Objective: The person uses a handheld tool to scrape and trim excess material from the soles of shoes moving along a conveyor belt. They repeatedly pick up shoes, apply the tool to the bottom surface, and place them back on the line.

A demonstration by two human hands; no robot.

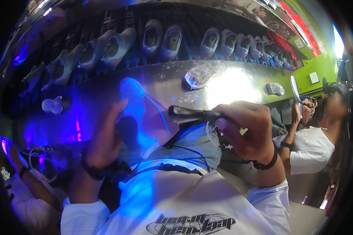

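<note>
My left hand [106, 137] grips a pale shoe [151, 113], tilted in front of my lap above the bench's near edge. Blue light falls on much of its surface, and a bright line runs along its edge. My right hand [247, 125] is closed round a slim black torch-shaped tool [192, 113]. The tool's thicker end points left, close to the shoe; I cannot tell whether it touches. My left fingers are partly hidden behind the shoe.
A metal bench [106, 86] carries a large crumpled pad [206, 74], a smaller pad [275, 89] and a whitish lump [53, 105]. Behind it, several pale shoes [151, 39] stand on a dark rack. A co-worker [312, 150] works at right, another [35, 199] at left.
</note>
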